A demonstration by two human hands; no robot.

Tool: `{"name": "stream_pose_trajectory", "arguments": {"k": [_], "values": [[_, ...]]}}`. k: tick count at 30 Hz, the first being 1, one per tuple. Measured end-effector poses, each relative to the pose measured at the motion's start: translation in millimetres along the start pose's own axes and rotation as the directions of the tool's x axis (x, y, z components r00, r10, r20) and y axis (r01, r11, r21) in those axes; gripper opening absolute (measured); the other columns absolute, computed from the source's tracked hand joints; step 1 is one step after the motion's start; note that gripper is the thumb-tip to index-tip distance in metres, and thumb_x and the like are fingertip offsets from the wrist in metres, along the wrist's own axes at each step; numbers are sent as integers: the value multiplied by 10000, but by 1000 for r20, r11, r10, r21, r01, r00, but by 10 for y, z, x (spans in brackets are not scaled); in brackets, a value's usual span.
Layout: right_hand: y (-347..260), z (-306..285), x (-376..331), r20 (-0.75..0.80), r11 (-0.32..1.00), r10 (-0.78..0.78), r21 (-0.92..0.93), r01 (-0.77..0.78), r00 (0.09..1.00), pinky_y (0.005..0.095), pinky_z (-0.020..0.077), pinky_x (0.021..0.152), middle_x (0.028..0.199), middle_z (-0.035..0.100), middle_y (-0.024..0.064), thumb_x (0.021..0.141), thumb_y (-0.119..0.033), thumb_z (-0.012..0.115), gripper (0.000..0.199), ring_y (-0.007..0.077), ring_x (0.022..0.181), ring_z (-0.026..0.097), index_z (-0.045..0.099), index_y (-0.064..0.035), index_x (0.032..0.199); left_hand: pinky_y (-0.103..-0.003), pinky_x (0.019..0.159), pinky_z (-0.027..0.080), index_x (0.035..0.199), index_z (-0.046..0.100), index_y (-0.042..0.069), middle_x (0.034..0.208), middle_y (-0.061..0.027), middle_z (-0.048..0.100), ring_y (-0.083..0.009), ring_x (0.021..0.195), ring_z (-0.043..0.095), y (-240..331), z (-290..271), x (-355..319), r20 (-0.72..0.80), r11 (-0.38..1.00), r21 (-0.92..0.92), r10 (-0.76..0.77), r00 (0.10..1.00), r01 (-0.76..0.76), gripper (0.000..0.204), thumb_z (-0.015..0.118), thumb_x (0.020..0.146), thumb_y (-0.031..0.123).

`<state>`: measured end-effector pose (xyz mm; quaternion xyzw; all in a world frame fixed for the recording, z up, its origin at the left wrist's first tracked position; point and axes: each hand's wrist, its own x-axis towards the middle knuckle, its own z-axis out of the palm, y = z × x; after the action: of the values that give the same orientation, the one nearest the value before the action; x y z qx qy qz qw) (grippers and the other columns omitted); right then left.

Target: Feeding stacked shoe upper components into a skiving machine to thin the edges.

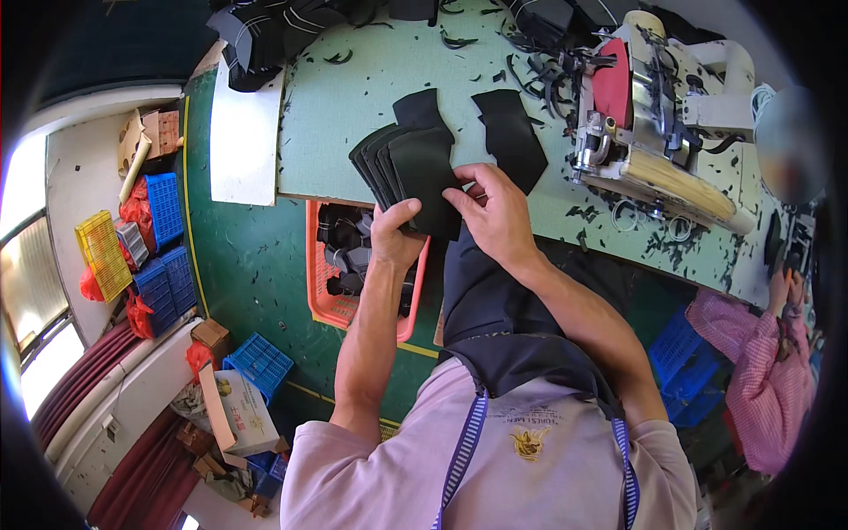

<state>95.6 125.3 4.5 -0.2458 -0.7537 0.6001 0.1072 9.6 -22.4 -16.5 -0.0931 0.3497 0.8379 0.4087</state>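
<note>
fabric stack on table, basket below

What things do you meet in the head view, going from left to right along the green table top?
White board → fanned stack of black pieces, held by left hand and right hand → single black piece → sewing machine.

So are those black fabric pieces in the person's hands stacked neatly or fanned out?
Fanned out: the black fabric pieces overlap with staggered edges, pinched by the left hand and right hand.
</note>
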Motion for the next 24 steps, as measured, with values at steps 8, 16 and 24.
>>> {"name": "stream_pose_trajectory", "arguments": {"k": [8, 16, 24], "values": [[-11, 52, -5, -37, 999, -37, -20, 36, 999, 341, 555, 654, 895, 656, 135, 839, -106, 754, 269, 259, 772, 680, 580, 9, 1008, -439, 989, 512, 1295, 519, -33, 1196, -169, 631, -309, 1092, 640, 40, -63, -8, 18, 999, 25, 32, 999, -32, 577, 678, 747, 49], [70, 181, 106, -44, 1000, -30, -2, 30, 999, 375, 536, 661, 862, 671, 143, 844, -123, 750, 272, 298, 759, 678, 580, 5, 1014, -441, 983, 518, 1318, 493, -22, 1211, -166, 618, -306, 1112, 629, 86, -89, 21, -62, 999, 38, 29, 998, -27, 576, 636, 763, 36], [436, -383, 480, -292, 655, -233, -752, -72, 928, 429, 491, 797, 1070, 558, 132, 807, -316, 781, 559, 337, 998, 559, 540, -31, 1224, -472, 967, 524, 1295, 502, -9, 1203, -156, 611, -318, 1107, 624, 52, -176, 79, -137, 988, 111, 125, 983, -110, 529, 584, 781, 87]]}}
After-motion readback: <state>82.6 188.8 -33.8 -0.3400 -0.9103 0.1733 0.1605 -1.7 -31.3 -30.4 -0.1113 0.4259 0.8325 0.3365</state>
